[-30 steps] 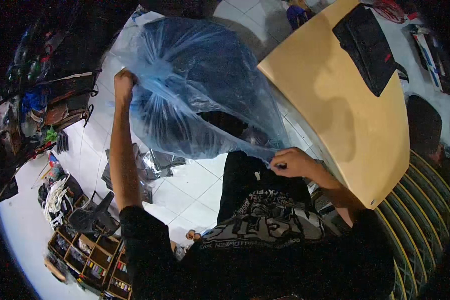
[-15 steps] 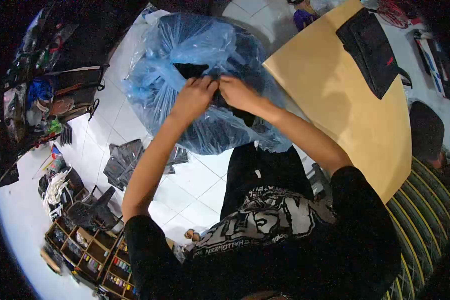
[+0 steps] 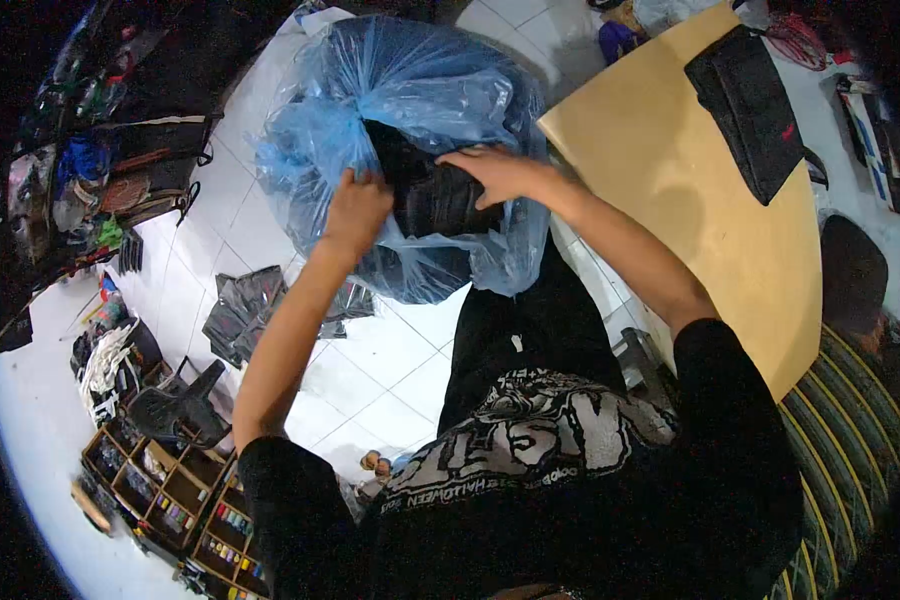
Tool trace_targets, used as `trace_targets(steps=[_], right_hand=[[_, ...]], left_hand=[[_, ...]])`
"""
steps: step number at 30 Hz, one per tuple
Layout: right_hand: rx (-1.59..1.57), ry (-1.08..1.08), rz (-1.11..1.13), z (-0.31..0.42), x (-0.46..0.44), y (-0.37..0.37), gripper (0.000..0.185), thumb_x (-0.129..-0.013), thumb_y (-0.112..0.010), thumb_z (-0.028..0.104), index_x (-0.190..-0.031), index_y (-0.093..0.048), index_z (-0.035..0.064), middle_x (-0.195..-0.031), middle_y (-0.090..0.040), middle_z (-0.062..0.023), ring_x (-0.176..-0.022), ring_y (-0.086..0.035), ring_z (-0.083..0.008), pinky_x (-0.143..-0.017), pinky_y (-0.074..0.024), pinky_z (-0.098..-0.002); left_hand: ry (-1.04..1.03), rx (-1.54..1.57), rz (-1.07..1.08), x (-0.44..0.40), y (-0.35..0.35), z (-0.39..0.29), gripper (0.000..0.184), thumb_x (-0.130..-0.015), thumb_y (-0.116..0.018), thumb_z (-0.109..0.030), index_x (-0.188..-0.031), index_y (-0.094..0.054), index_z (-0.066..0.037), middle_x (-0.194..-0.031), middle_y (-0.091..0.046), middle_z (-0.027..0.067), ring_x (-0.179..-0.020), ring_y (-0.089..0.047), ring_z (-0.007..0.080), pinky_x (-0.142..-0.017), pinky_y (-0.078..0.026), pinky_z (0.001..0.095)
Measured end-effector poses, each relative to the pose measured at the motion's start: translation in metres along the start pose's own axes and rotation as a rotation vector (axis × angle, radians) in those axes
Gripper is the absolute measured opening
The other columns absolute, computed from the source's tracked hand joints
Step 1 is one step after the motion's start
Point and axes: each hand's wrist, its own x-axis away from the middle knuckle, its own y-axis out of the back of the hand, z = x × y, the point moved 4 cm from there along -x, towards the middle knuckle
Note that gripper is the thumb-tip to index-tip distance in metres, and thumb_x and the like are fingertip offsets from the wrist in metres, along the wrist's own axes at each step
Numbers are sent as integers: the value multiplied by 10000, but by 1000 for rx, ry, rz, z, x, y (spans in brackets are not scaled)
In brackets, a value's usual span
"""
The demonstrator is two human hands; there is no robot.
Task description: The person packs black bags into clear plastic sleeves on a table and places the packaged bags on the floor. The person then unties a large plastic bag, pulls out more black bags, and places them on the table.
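A large blue translucent plastic bag (image 3: 425, 95) stands in front of me, its mouth parted. Black items (image 3: 435, 205), seemingly folded fabric, show through the gap; their exact kind is unclear. My left hand (image 3: 360, 208) is at the left edge of the opening, fingers curled on the bag's plastic. On the opposite side, my right hand (image 3: 500, 175) has thumb and fingers spread apart over the black contents. It lies by the opening's right edge, and I cannot tell how firmly it touches anything.
At right stands a tan tabletop (image 3: 690, 220) with a black pouch (image 3: 745, 110) on it. Dark plastic-wrapped packets (image 3: 245, 310) lie on the white tiled floor. A wooden compartment box (image 3: 175, 495) with thread spools is at lower left. A striped roll (image 3: 850, 430) sits lower right.
My hands were close together at the bag's mouth and have moved apart. The opening has widened and more of the black contents shows.
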Motion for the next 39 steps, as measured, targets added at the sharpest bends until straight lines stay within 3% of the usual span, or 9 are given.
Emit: trace_targets(steps=[6, 12, 18, 24, 28, 29, 30, 35, 39], right_hand=[[129, -60, 54, 8, -14, -4, 1039, -545, -812, 166, -1421, -252, 156, -1429, -324, -119, -1304, -300, -333, -1030, -280, -510], [-22, -102, 9, -22, -18, -18, 962, -512, -846, 268, -1317, -340, 118, -1168, -548, -175, -1160, -493, -352, -878, -350, -537], [74, 137, -119, -24, -2, -12, 1077, -458, -864, 288, -1361, -309, 90, -1244, -499, -168, -1199, -446, -360, -962, -363, -480], [-225, 82, 211, -29, 13, -7, 1149, -462, -866, 242, -1414, -237, 102, -1325, -440, -185, -1236, -414, -354, -1018, -336, -404], [127, 92, 344, 2, 28, 9, 1033, -500, -850, 284, -1382, -343, 108, -1291, -489, -186, -1212, -454, -329, -1004, -310, -471], [34, 185, 323, 5, 26, 19, 952, -525, -833, 321, -1348, -404, 110, -1264, -521, -170, -1177, -483, -328, -977, -311, -480], [55, 234, 272, 7, 25, 30, 872, -551, -814, 346, -1310, -458, 105, -1201, -575, -156, -1119, -529, -324, -964, -308, -493], [69, 242, 221, 51, 14, 82, 577, -628, -770, 337, -1054, -612, -19, -909, -657, -204, -840, -642, -312, -717, -494, -365], [-72, 204, 186, 49, 8, 103, 484, -661, -760, 290, -1009, -625, -19, -889, -670, -171, -815, -646, -273, -727, -491, -369]], left_hand=[[473, 746, -115, -14, -40, -23, 423, -748, -701, -266, -1024, -566, 24, -1010, -623, 220, -934, -610, 387, -763, -505, 419], [581, 1755, -276, -15, -57, -58, 728, -625, -828, -355, -1097, -483, 78, -987, -623, 283, -938, -621, 394, -786, -502, 403], [712, 1397, -423, -17, -36, -86, 672, -609, -831, -218, -1097, -486, 91, -970, -633, 267, -934, -623, 394, -748, -508, 393], [566, 1349, -424, -12, -40, -114, 597, -684, -743, -121, -1166, -488, 120, -785, -619, 281, -760, -645, 393, -657, -500, 410], [661, 1334, -283, 21, -9, -107, 567, -704, -753, -161, -1138, -509, 111, -729, -610, 261, -655, -641, 352, -581, -479, 374], [512, 1322, -521, 24, 4, -96, 533, -721, -755, -177, -1111, -521, 101, -710, -603, 249, -613, -632, 326, -552, -468, 351], [642, 1381, -321, 35, 3, -93, 506, -735, -757, -175, -1089, -520, 99, -703, -605, 239, -596, -629, 288, -556, -472, 338], [502, 1789, -547, 46, 40, -47, 430, -775, -705, -52, -1138, -505, 60, -1038, -637, 139, -913, -598, 177, -823, -464, 299], [388, 1661, -647, 27, 62, -13, 435, -762, -706, -23, -1137, -497, 49, -1053, -626, 144, -925, -599, 183, -824, -471, 303]])
